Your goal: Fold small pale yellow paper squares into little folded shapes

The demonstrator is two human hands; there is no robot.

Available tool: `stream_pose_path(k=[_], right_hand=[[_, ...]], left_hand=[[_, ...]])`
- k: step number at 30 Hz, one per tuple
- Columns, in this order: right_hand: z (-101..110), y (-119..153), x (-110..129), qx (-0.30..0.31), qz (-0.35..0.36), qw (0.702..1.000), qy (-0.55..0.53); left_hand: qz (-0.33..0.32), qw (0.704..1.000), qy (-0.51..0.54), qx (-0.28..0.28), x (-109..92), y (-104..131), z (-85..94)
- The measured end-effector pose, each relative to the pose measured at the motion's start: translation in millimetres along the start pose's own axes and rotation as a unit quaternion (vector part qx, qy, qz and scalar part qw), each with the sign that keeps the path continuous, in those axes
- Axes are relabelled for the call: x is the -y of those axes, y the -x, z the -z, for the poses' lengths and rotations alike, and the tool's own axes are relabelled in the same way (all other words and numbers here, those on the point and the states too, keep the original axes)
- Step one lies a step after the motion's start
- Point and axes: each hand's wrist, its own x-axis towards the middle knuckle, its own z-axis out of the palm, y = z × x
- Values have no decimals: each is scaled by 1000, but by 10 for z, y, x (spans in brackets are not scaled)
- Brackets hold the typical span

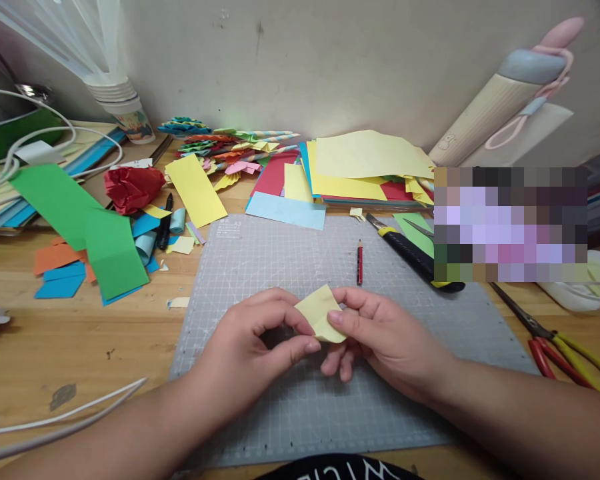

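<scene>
A small piece of pale yellow paper (317, 312) with a crease is held between both hands above the grey cutting mat (240, 267). My left hand (265, 333) pinches its lower left edge between thumb and fingertips. On the other side, my right hand (380, 333) grips the right part, its thumb pressed on top and some fingers curled beneath. Beyond the hands a short red and black pencil (360, 263) lies on the mat. To the right of it rests a black and yellow utility knife (413, 257).
Green paper strips (113, 247), orange and blue scraps and crumpled red paper (133, 188) lie at left. Coloured sheets (370, 157) are stacked by the wall. Pliers-like scissors with red and yellow handles (560, 347) lie right. A white cable (65, 423) crosses the front left.
</scene>
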Motion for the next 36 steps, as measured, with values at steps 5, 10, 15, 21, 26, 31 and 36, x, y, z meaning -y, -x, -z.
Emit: stream_pose_path(k=[5, 10, 15, 21, 26, 31, 36], right_hand=[[-8, 7, -3, -6, 1, 1000, 14], [-38, 38, 4, 9, 8, 998, 63], [-38, 64, -16, 21, 6, 994, 108], [-47, 80, -9, 27, -3, 991, 133], [-67, 85, 18, 40, -21, 985, 168], [-47, 56, 9, 21, -18, 988, 155], [-33, 37, -9, 9, -6, 993, 120]], left_hand=[[18, 1000, 14, -1, 2, -16, -17], [33, 999, 1, -8, 26, 2, -29], [39, 999, -4, -8, 31, 11, -37], [8, 1000, -8, -17, 0, -5, -33], [-13, 1000, 20, 18, -37, 22, -28], [50, 994, 97, 10, -26, 25, -31], [168, 973, 156, 4, 12, -9, -53]])
